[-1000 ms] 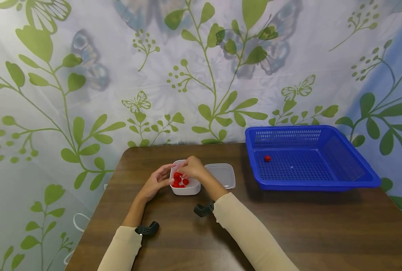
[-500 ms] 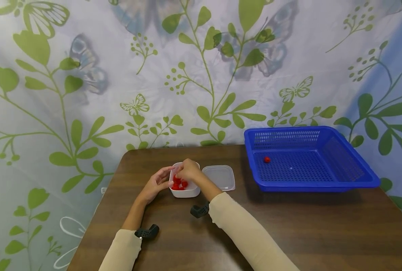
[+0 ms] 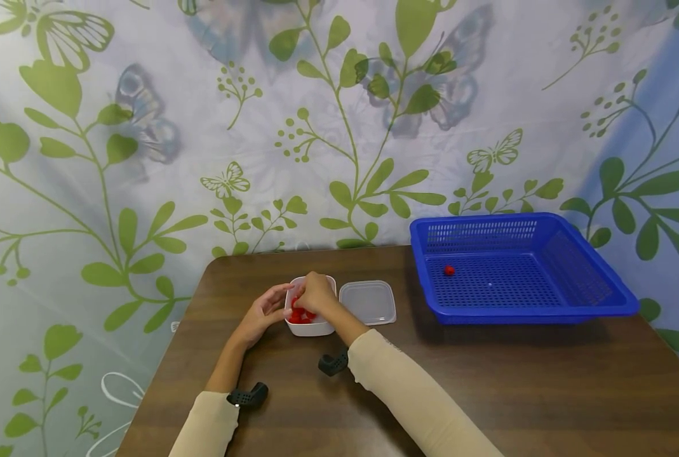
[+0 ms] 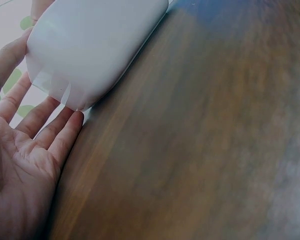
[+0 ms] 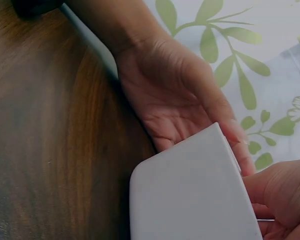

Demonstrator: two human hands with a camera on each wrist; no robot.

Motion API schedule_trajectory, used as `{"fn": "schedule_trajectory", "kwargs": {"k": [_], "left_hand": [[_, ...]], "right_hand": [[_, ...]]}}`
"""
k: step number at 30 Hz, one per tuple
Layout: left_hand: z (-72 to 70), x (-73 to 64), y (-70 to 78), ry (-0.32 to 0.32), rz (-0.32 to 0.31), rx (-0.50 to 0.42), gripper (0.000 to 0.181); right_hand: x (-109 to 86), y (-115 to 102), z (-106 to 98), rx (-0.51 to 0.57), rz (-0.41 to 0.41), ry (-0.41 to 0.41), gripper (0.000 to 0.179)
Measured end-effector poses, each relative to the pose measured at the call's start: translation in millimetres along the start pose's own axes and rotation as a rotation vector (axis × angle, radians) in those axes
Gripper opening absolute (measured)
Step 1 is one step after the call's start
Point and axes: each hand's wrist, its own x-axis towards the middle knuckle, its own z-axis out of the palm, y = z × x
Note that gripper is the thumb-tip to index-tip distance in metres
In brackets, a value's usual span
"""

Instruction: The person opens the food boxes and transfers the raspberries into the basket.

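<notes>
A white plastic food container (image 3: 310, 329) stands on the table, with several small red berry-like pieces (image 3: 300, 316) inside. My left hand (image 3: 262, 315) holds its left side, thumb on the near rim; in the left wrist view the fingers (image 4: 65, 137) lie against the wall. From the right, my right hand (image 3: 317, 293) reaches down into the container. Its fingertips are among the red pieces and mostly hidden, so I cannot tell whether they pinch one. In the right wrist view the container (image 5: 190, 190) blocks sight of the contents.
A clear lid (image 3: 368, 302) lies flat just right of the container. Further right stands a blue perforated basket (image 3: 522, 311) with one red piece (image 3: 449, 270) in it. A patterned cloth (image 3: 145, 158) hangs behind the wooden table (image 3: 488, 381).
My right hand has dipped lower into the container, its fingers now deeper among the red pieces. The left hand stays on the container. The head view has shifted slightly.
</notes>
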Motion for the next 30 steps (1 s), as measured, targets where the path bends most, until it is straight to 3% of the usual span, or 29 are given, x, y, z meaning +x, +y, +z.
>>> {"fn": "schedule_trajectory", "kwargs": {"k": [8, 14, 24, 30], "left_hand": [[-0.3, 1.5, -0.1, 0.008, -0.020, -0.021, 0.056], [-2.0, 0.9, 1.3, 0.015, -0.046, -0.012, 0.056], [-2.4, 0.2, 0.0, 0.006, -0.023, -0.006, 0.056], [-2.2, 1.2, 1.1, 0.006, -0.027, -0.009, 0.056]], "right_hand": [[-1.2, 1.3, -1.9, -0.039, -0.026, 0.030, 0.013], [-7.4, -2.3, -11.1, -0.003, -0.008, 0.036, 0.011], [-21.8, -0.5, -22.3, 0.251, 0.004, 0.018, 0.010], [-28.7, 1.2, -28.5, 0.464, 0.026, -0.050, 0.011]]}}
